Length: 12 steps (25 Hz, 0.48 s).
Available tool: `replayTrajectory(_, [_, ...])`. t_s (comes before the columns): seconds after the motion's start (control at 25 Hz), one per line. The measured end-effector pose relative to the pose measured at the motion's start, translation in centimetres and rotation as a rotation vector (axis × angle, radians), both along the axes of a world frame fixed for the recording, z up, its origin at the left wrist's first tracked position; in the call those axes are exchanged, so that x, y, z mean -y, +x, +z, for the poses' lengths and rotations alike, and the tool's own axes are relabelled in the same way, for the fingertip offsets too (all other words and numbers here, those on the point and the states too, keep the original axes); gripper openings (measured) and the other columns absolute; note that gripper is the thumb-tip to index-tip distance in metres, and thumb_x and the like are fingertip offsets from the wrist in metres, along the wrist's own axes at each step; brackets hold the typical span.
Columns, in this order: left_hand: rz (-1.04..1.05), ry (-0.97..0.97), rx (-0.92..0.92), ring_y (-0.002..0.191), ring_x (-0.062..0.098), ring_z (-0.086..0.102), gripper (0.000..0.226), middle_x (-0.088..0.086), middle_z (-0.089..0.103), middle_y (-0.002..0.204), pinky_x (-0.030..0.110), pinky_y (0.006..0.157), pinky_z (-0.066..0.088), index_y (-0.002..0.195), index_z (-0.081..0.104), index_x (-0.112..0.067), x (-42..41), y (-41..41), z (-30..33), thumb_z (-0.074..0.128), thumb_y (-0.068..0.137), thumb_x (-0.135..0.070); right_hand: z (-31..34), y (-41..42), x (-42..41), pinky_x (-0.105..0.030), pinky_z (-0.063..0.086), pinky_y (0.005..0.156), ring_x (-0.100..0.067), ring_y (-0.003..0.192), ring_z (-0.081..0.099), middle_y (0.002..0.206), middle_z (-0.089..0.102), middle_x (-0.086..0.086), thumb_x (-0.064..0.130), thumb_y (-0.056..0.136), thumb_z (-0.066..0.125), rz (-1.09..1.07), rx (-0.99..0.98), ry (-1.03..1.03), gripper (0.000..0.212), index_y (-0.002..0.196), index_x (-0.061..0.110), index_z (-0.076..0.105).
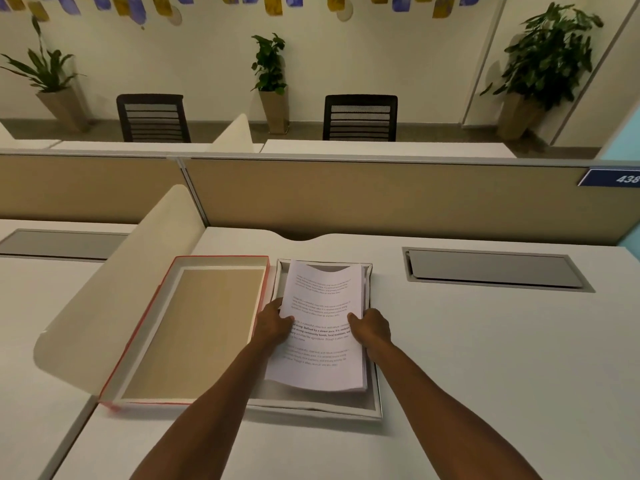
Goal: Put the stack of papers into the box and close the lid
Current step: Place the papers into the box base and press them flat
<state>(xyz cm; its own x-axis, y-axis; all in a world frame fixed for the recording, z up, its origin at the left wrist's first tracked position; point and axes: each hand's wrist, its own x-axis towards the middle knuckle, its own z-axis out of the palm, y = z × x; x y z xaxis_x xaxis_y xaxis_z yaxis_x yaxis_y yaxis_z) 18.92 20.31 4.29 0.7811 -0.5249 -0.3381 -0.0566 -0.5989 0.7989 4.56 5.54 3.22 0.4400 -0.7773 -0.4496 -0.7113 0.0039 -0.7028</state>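
You grip the papers [320,327] with both hands, left hand [275,323] at 9, right hand [372,329] at 3, over the box [375,400]. Next: lower them in flat; lid [194,327] lies open at 9.

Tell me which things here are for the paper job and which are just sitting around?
For the job:
- stack of papers, held by the left hand and right hand
- grey box tray under the papers
- red-edged lid, lying open beside it

Just sitting around:
- desk cable hatch
- two office chairs
- potted plants
- desk number sign
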Motion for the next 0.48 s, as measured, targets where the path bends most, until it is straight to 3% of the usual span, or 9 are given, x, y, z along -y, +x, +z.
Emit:
replayTrajectory(0.32, [0.0,0.07,0.066,0.122,0.037,0.063,0.042,0.015,0.063,0.136,0.047,0.102,0.053,0.138,0.05,-0.007,0.0,0.5,-2.8,0.056,0.097,-0.01,-0.3,1.1,-1.8,-0.032,0.054,0.08,-0.028,0.105,0.068,0.123,0.067,-0.012,0.03,0.098,0.056,0.058,-0.106,-0.121,0.034,0.121,0.005,0.057])
replayTrajectory(0.4, [-0.002,0.093,0.088,0.122,0.038,0.062,0.041,0.015,0.063,0.136,0.047,0.102,0.053,0.138,0.049,-0.006,0.1,0.6,-3.1,0.056,0.097,-0.008,-0.5,0.9,-2.3,-0.033,0.055,0.086,-0.028,0.11,0.066,0.13,0.063,-0.013,0.027,0.098,0.056,0.111,-0.139,-0.153,0.043,0.134,0.004,0.048])
replayTrajectory(0.48, [-0.008,0.116,0.107,0.122,0.038,0.062,0.046,0.016,0.061,0.137,0.047,0.102,0.054,0.141,0.045,-0.006,0.3,0.7,-3.4,0.055,0.096,-0.007,-0.5,0.8,-2.5,-0.036,0.054,0.096,-0.03,0.12,0.061,0.14,0.056,-0.015,0.023,0.098,0.055,0.17,-0.18,-0.166,0.065,0.152,0.003,0.024])
